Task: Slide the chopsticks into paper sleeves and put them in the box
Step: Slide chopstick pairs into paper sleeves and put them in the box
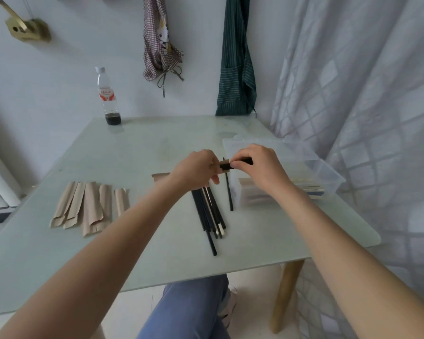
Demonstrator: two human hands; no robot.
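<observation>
My left hand (196, 168) holds a brown paper sleeve (160, 176) level above the table; its far end sticks out left of my wrist. My right hand (260, 167) pinches the black chopsticks (245, 161) at the sleeve's open end (225, 166), partly inside it. Several loose black chopsticks (209, 214) lie in a pile below my hands, and one single chopstick (229, 192) lies just to their right. Several empty paper sleeves (88, 206) lie fanned out at the left. The clear plastic box (328, 171) stands at the right with sleeved chopsticks inside.
A pale glass table (157, 253) carries everything. A plastic bottle (107, 96) with dark liquid stands at the back left. Aprons hang on the wall behind, and a curtain (377, 94) hangs close on the right. My knee (191, 307) shows under the front edge.
</observation>
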